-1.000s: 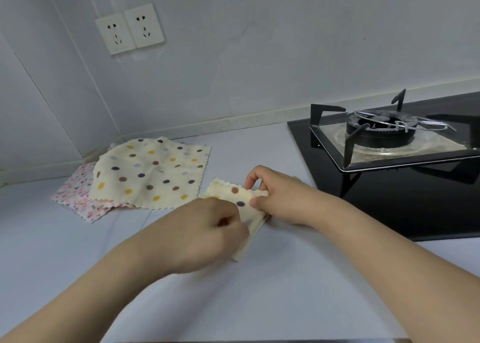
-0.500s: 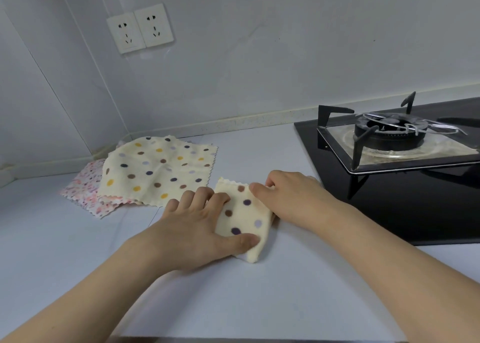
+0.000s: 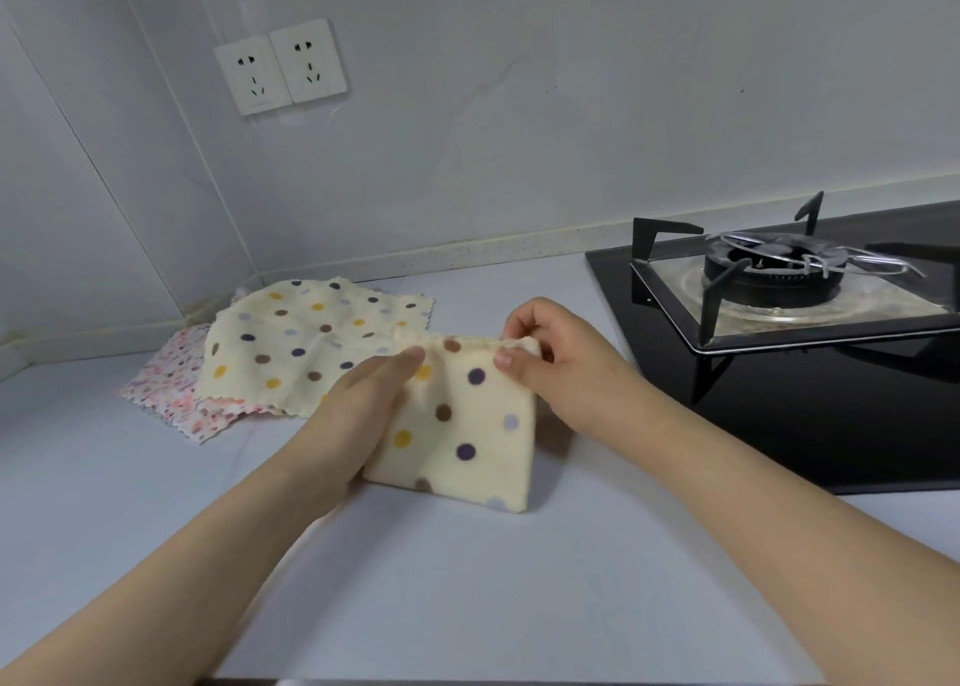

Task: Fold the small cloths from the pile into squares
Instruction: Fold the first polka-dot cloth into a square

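Folded cloth [image 3: 462, 425] is lifted at its top edge, bottom fold resting on the surface [image 3: 467, 581] in front of me, between my two arms; cream with coloured dots, roughly square already.

My left hand [image 3: 358, 415] pinches the top-left corner, thumb on the near face, other fingers hidden behind the cloth; my right hand [image 3: 545, 358] pinches the top-right corner between thumb and curled fingers; both are gripping the same cloth, neither is free.

Risks from here, as I judge them:
- top edge is bunched between the two pinches, sagging in the middle; if I lay it down like this, the layers will likely skew and the square comes out crooked;
- layers are only held at the corners; letting go of one corner early could let the fold fall open;
- fabric looks soft and floppy; dragging the bottom fold across the surface may shift inner layers out of line;
- gas stove [image 3: 769, 280] sits just to the right of my right hand; swinging the cloth that way could snag it on a pot support.

Remaining pile [image 3: 311, 342] lies flat at back left, near the wall corner: a dotted cloth on top of a pink patterned cloth [image 3: 171, 384]; so more folding is left after this one.
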A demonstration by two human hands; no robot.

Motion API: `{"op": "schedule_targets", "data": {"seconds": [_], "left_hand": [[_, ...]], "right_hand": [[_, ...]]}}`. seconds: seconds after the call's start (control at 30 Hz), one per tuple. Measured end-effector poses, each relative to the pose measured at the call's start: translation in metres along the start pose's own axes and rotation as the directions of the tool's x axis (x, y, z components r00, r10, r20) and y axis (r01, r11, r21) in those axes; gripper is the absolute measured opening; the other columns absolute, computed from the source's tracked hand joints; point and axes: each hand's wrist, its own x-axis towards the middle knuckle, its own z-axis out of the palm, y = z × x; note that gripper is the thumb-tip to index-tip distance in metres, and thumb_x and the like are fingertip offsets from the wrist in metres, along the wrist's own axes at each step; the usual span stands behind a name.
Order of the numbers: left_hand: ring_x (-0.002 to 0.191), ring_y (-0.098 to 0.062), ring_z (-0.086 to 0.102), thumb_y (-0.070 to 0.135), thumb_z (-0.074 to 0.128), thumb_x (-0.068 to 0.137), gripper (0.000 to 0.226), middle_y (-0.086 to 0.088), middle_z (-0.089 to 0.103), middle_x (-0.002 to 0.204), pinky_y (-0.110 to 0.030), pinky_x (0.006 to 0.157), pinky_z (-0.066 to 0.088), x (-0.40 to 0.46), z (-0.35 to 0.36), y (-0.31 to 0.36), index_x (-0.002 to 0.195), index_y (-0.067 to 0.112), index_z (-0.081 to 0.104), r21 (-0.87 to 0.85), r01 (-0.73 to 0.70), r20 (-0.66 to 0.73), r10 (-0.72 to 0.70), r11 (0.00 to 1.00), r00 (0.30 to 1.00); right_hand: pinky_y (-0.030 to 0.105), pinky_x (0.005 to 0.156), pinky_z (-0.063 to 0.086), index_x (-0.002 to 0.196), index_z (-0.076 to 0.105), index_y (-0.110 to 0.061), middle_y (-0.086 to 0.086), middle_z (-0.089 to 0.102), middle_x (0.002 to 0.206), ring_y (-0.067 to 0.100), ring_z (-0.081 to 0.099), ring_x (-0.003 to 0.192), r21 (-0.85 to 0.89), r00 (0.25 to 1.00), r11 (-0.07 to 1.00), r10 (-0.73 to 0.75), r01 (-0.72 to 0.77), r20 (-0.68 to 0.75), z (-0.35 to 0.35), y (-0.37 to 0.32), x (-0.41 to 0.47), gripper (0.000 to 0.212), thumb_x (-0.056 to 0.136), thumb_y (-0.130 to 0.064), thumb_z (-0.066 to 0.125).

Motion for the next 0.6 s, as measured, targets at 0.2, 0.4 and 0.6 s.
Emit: {"op": "schedule_targets", "data": {"seconds": [0.2,0.4,0.6], "left_hand": [[0.091,-0.029,0.071,0.031,0.053,0.098,0.029,-0.014,0.073,0.104,-0.043,0.078,0.058,-0.002,0.01,0.001,0.109,0.007,0.064,-0.361,-0.146,-0.062,0.133,0.921,0.989],[0.087,-0.03,0.062,0.037,0.049,0.099,0.029,-0.012,0.064,0.094,-0.049,0.083,0.052,0.0,0.025,-0.009,0.098,0.009,0.054,-0.204,-0.323,-0.199,0.284,0.924,0.938],[0.073,-0.018,0.048,0.022,0.045,0.101,0.018,-0.007,0.051,0.084,-0.031,0.064,0.043,0.013,0.029,-0.014,0.097,0.005,0.047,-0.088,-0.296,-0.195,0.275,0.951,0.941]], "right_hand": [[0.034,0.077,0.051,0.12,0.048,-0.026,0.008,0.066,0.105,0.02,0.065,0.086,0.531,0.962,0.818,0.272,-0.219,-0.023,0.002,-0.004,0.005,0.038,0.088,-0.019,0.068],[0.035,0.083,0.054,0.099,0.062,-0.019,0.004,0.072,0.096,0.023,0.068,0.091,0.372,0.89,0.819,0.452,-0.437,0.049,0.008,-0.006,0.002,0.036,0.099,-0.047,0.039],[0.028,0.064,0.041,0.109,0.043,-0.014,-0.002,0.052,0.097,0.009,0.05,0.081,0.038,0.944,0.966,0.257,-0.255,-0.206,0.017,0.002,0.0,0.029,0.104,-0.037,0.028]]}}
